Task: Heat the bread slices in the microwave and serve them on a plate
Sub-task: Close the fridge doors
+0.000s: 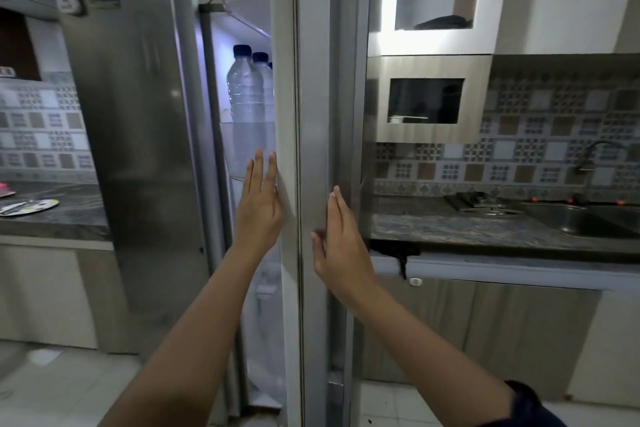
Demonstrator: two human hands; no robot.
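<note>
Here, dark counter (478, 234), tiled wall (519, 152), microwave (425, 101)

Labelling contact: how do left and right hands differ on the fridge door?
On the fridge door, left hand lies on the white inner side by the bottles; right hand on the steel outer side. Left hand reaches higher than right hand. Both flat, fingers straight, gripping nothing.

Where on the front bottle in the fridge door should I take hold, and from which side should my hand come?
Grip the front bottle round its upper body, below the cap, coming from the left. It stands upright; the bin covers its lower half, and the door blocks the right side. Probably lift it straight up.
</note>
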